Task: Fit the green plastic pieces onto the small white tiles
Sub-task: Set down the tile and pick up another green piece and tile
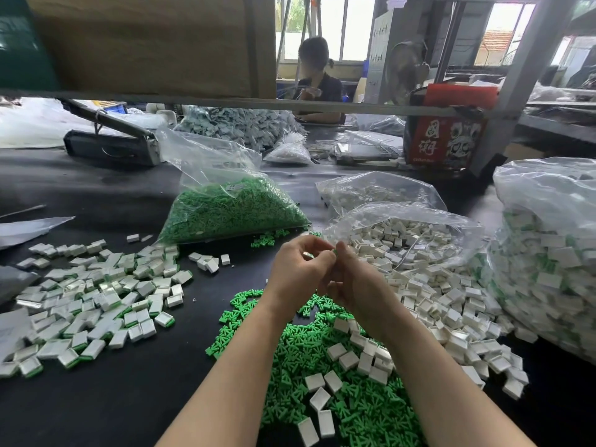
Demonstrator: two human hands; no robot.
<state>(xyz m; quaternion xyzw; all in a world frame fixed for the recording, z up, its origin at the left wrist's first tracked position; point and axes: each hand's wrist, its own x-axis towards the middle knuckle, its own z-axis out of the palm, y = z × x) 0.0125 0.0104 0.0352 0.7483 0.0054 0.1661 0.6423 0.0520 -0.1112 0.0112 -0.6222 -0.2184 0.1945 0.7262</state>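
So on the table (106, 398): loose clips (338, 398) piled near centre, with some tiles (322, 398) lying on top. Finished tiles (90, 304) spread out to the left. Right of the clips, more tiles spill from an open bag (403, 227) (another bag (380, 188) sits behind it). The clip bag (232, 208) is far centre, the biggest bag (548, 253) far right. Both hands (300, 269) meet above the clips.

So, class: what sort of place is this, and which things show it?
Probably a small factory assembly bench: bulk bags of green pieces and white tiles, a pile of finished tiles on the black table, and another worker opposite.
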